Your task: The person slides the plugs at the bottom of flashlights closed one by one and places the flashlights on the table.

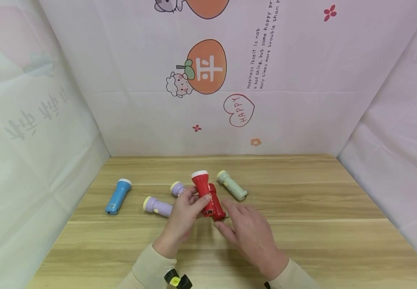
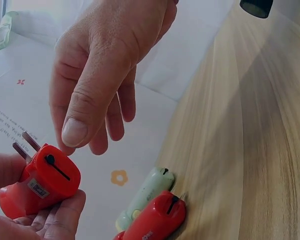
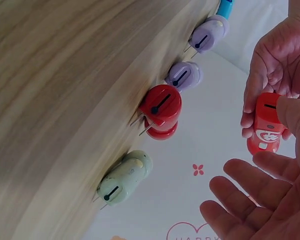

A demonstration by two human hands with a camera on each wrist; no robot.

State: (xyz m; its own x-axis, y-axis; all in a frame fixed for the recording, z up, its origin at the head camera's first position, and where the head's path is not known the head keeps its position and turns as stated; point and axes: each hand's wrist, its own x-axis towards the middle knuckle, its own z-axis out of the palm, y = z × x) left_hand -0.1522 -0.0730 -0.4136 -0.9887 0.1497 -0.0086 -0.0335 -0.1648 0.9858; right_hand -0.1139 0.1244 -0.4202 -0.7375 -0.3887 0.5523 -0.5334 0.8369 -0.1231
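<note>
My left hand (image 1: 184, 210) grips a red flashlight (image 1: 201, 184) above the table, its white-rimmed head pointing away. In the left wrist view, two metal plug prongs (image 2: 26, 146) stick out from the tail of this flashlight, beside a black slider (image 2: 50, 159) in a slot. My right hand (image 1: 251, 233) is close to the tail with fingers extended and holds nothing; in the left wrist view its thumb hangs just over the tail. A second red flashlight (image 1: 218, 204) lies on the table, partly hidden behind the held one, with its prongs out in the right wrist view.
A pale green flashlight (image 1: 232, 186) lies right of the red ones. Two lavender flashlights (image 1: 159, 206) lie at left, one partly behind my left hand. Farther left is a blue flashlight (image 1: 118, 196). White printed cloth (image 1: 139, 100) walls off the wooden table (image 1: 320, 224).
</note>
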